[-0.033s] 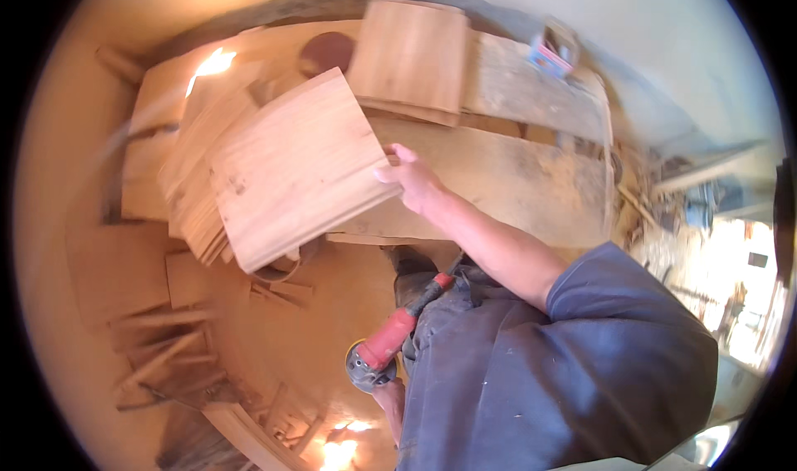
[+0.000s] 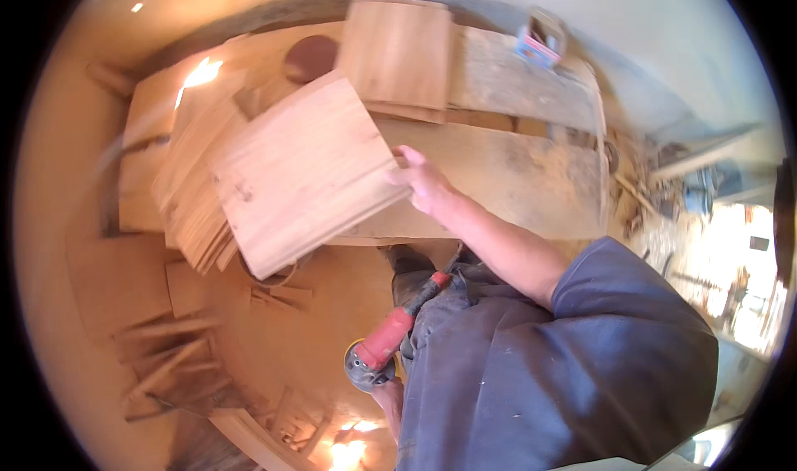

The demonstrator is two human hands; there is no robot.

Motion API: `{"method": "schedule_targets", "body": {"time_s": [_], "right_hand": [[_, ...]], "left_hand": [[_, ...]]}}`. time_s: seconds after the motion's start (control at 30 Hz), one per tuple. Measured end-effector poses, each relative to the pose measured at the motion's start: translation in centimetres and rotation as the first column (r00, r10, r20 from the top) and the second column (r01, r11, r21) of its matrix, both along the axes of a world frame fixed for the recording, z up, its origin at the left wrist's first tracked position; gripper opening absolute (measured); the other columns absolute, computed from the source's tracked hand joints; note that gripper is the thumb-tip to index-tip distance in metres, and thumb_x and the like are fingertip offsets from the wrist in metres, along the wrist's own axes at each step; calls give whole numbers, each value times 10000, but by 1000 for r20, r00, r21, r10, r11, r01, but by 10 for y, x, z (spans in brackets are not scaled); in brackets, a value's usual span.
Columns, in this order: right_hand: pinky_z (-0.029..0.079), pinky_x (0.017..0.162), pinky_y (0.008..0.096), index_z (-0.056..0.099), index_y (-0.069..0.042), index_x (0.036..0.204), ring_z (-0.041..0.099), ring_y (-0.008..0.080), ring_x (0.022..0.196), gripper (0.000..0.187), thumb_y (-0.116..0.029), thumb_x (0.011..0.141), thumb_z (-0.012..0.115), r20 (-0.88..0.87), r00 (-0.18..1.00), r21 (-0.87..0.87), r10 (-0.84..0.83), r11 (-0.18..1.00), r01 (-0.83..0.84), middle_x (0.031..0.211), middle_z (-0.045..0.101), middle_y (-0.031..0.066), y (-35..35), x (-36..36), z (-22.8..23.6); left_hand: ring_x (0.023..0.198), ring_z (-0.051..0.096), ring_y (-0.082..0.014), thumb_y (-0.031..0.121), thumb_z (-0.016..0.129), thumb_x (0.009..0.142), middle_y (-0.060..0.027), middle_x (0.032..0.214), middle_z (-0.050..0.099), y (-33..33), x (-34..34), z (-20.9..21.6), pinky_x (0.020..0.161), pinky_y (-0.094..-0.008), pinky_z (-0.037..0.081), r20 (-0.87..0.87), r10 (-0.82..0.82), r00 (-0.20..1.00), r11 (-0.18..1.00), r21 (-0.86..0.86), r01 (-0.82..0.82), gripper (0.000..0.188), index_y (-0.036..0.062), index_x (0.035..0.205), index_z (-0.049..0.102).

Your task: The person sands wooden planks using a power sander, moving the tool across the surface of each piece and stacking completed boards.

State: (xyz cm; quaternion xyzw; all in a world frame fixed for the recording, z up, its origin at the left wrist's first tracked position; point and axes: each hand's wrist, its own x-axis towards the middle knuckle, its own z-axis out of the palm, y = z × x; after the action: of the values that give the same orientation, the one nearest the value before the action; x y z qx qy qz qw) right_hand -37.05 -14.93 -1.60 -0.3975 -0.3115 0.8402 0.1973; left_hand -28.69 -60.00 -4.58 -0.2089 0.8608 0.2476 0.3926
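My right hand [image 2: 422, 180] grips a pale rectangular wooden board [image 2: 303, 172] by its right edge, thumb on the upper face. The board is tilted above the near side of the workbench, with a groove along its near edge and a dark knot at left. Beneath my body's left side, my left hand [image 2: 390, 398] is closed round the head of a red angle grinder [image 2: 383, 341]; its fingers are mostly hidden. The grinder's disc has a yellow rim, and its black rear end points toward the bench. Left of the board leans a fanned stack of boards [image 2: 193, 189].
Another board stack [image 2: 397, 56] lies on the workbench [image 2: 523, 172], beside a dark red round disc [image 2: 311, 58]. A small pink and blue box [image 2: 540, 46] stands at the back right. Wood offcuts [image 2: 170, 351] are piled on the floor at left.
The held board has shifted slightly right and nearer, together with my right hand. The surrounding view has slid a little to the left. The grinder stays almost where it was.
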Motion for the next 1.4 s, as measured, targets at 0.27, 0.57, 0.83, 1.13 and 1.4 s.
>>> {"method": "schedule_targets", "body": {"time_s": [0.27, 0.57, 0.83, 1.13, 1.4], "right_hand": [[530, 935, 346, 530, -17, 1393, 661, 192, 1008, 563, 53, 847, 651, 95, 938, -4, -332, 943, 334, 1135, 669, 96, 54, 340, -10], [489, 1004, 413, 566, -58, 1394, 646, 258, 1102, 555, -20, 848, 659, 455, 712, 375, -535, 840, 391, 1239, 675, 127, 142, 540, -45], [278, 1190, 501, 504, -195, 1478, 256, 410, 1480, 765, -191, 751, 742, 894, 284, 447, -346, 687, -573, 1579, 312, 256, 168, 530, -50], [145, 1245, 532, 363, -115, 1552, 126, 419, 1538, 891, -317, 780, 759, 822, 271, 520, -502, 464, -717, 1640, 165, 264, 164, 525, -57], [136, 1206, 634, 537, -253, 1439, 199, 416, 1504, 671, -471, 833, 725, 873, 329, 481, -360, 522, -705, 1625, 278, 166, 171, 356, -13]], "left_hand": [[513, 632, -222, 60, 615, 720, -113, 591, 616, 60, 5, 19, 504, -384, 496, -110, -408, 906, 913, -75, 402, 128, -66, 702, 635], [521, 634, -232, 61, 614, 716, -121, 597, 619, 148, 65, 94, 513, -392, 497, -184, -684, 706, 729, -161, 665, 130, -68, 713, 637], [529, 636, -242, 61, 614, 712, -129, 603, 622, 190, 97, 123, 521, -399, 498, -192, -767, 612, 641, -201, 741, 134, -70, 722, 638], [537, 638, -253, 62, 613, 708, -137, 610, 625, 215, 80, 120, 531, -407, 499, -184, -787, 589, 617, -212, 758, 139, -72, 733, 640], [545, 640, -262, 63, 612, 704, -144, 616, 628, 235, 53, 110, 539, -414, 500, -175, -800, 574, 599, -188, 778, 145, -74, 743, 642]]}}
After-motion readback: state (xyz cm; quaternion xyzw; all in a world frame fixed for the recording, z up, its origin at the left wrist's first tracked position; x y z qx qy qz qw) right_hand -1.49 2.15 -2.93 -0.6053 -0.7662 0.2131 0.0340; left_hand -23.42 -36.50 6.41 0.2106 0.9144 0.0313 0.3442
